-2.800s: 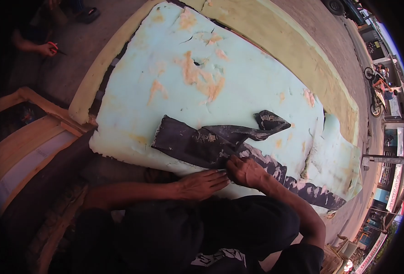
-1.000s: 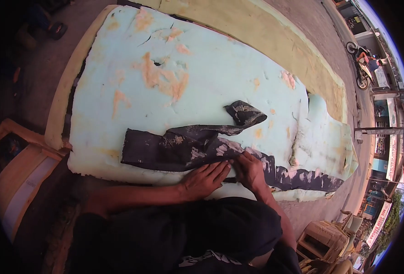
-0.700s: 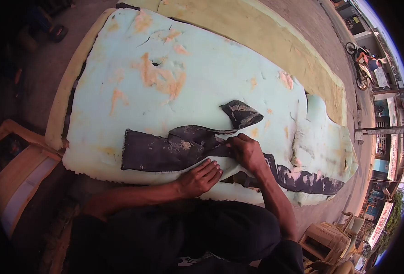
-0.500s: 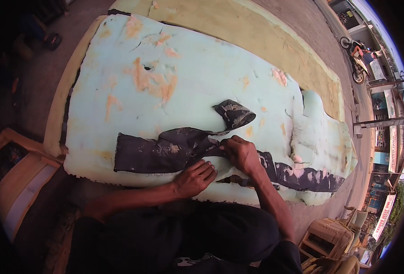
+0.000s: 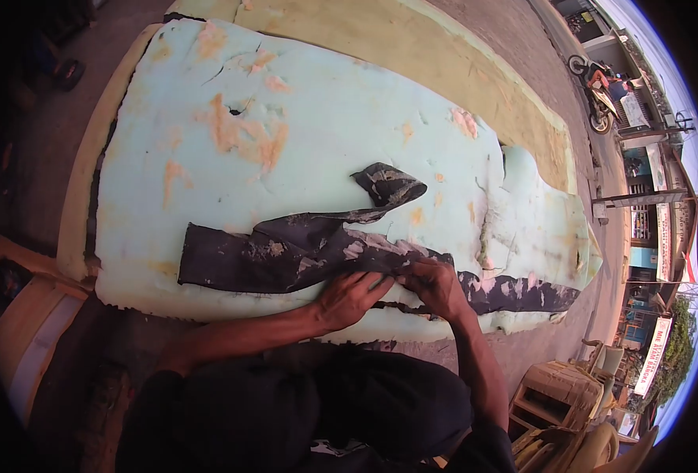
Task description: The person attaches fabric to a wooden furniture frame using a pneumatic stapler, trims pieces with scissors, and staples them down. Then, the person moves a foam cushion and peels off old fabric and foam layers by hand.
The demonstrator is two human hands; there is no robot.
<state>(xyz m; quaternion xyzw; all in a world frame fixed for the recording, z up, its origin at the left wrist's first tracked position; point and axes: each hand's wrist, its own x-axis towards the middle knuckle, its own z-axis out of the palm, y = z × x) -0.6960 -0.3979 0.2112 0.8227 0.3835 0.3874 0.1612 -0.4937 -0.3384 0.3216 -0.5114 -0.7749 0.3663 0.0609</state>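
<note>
A strip of worn black fabric (image 5: 238, 256) with pale foam residue lies along the near side of a light-blue foam sheet (image 5: 325, 142). Its far end is folded up into a loose flap (image 5: 390, 186). My right hand (image 5: 435, 288) pinches the strip's near edge, its fingers curled inward. Close to its left, my left hand (image 5: 353, 299) rests against the foam and the fabric edge, fingers stretched toward the right hand; the fingertips are partly hidden. Below the hands, a dark torn gap (image 5: 412, 309) shows in the foam.
A yellowish foam sheet (image 5: 412, 59) lies beneath and beyond the blue one. Wooden frames (image 5: 37, 323) stand at the left, and wooden furniture (image 5: 554, 398) at the lower right. A motorcycle (image 5: 597, 91) with a person stands by the road.
My left hand has moved right, its fingers straightening toward the right hand. The right hand has come down nearer the foam's front edge, and the fabric there lies lower. The view has shifted slightly.
</note>
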